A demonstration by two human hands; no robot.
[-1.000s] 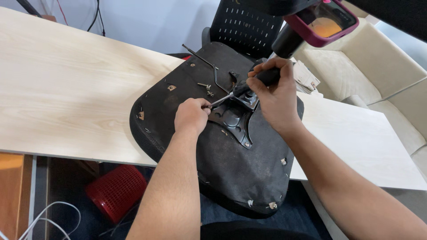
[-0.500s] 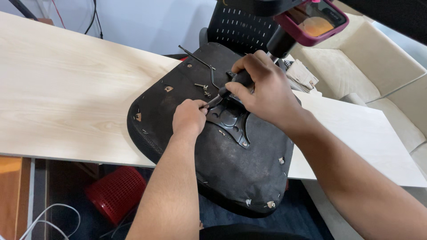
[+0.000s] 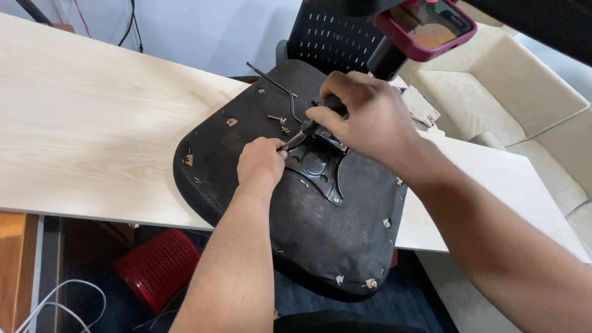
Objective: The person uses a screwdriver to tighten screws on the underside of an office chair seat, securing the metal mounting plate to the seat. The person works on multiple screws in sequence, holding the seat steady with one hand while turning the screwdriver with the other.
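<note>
Right grip [image 3: 370,120] around screwdriver [image 3: 311,128] handle.

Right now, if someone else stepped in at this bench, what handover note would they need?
Left hand: fingers pinch the screwdriver tip at the metal plate.
Right hand: gripping the screwdriver handle.
Chair seat lies underside up, overhanging the table edge.
Done: plate sits on the seat, one screw visible at its near end.
Left: two loose screws lie beside the plate; the lever rod lies on the seat.

The right hand [image 3: 370,120] with the screwdriver [image 3: 311,126] has shifted leftward.
</note>
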